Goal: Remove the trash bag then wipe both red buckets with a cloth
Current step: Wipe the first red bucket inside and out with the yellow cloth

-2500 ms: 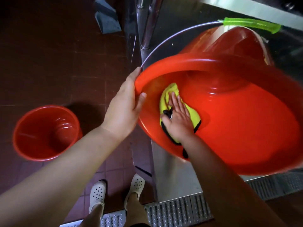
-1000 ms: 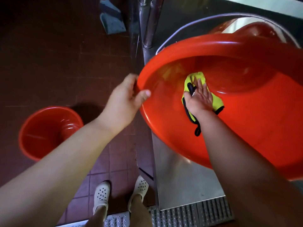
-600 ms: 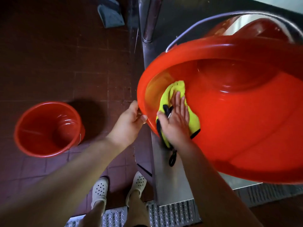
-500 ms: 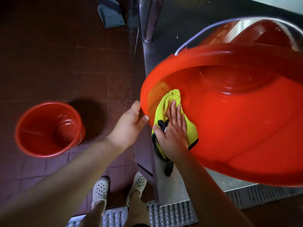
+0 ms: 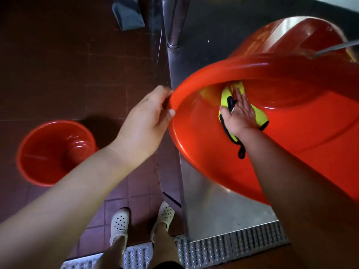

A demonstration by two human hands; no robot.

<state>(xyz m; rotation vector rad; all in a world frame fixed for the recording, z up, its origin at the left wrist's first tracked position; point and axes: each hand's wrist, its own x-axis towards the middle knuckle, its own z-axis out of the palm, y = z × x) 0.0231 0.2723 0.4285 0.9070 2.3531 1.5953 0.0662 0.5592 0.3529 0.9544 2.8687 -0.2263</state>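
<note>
The right hand [image 5: 240, 113] lay flat, fingers straight, pressing a yellow cloth [image 5: 260, 118] against the inner wall of the big bucket [image 5: 291, 144]. The cloth had a black trim, and a black loop [image 5: 241, 152] of it hung below the wrist. Its upper end reached up under the bucket's near rim, where part of it was hidden. The right forearm ran in over the lower rim from the bottom right.

The left hand [image 5: 144, 121] gripped the big bucket's rim at its left edge, thumb on the inside lip and fingers curled round the outside. The bucket was tilted on its side, its mouth turned toward the person, and seemed to rest against a steel counter [image 5: 209, 206]. A wire handle [image 5: 334, 49] showed at the upper right, crossing the bucket's outer wall. The rim near the left hand was blurred.

The second bucket [image 5: 52, 152], smaller in view and also red, stood upright on the tiled floor [image 5: 68, 65] to the left, well apart from the big one, partly behind the left forearm. It looked empty inside.

Below, the person's feet wore white perforated clogs [image 5: 119, 224], standing on the tiles just before a metal grate [image 5: 233, 247]. A steel leg [image 5: 174, 20] rose at the counter's far corner, and a grey dustpan-like thing [image 5: 129, 14] lay on the floor beside it.
</note>
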